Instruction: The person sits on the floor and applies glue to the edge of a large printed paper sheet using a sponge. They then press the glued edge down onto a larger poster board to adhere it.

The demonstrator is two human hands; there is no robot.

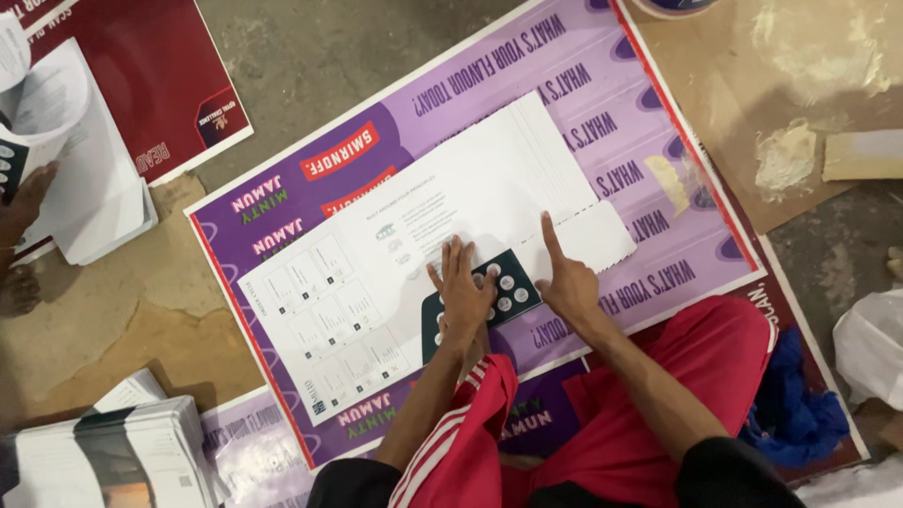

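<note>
While the person sat on the floor point(310, 66) with legs in red trousers point(658, 395) drawn up, both hands worked on a white printed sheet point(414, 254) laid over a large purple poster point(527, 94). Left hand point(463, 287) lay flat and spread, fingers pointing away from the body, pressing down a small dark card with pale round dots point(503, 292); it gripped nothing. Right hand point(564, 282) sat just beside it, index finger stretched out and pressing the sheet's fold line, other fingers curled in, holding nothing. The dark card lay directly under the left hand and between the two hands, its long axis running slantwise from near the left wrist up toward the right hand; left hand clearly the nearer, already touching it. The white sheet's long axis ran diagonally, extending well beyond the left hand on one side and past the right fingertip on the other. Stack of printed booklets point(113, 452) lay well off to the left of the left arm. Another person's hand point(23, 202) showed far left.
</note>
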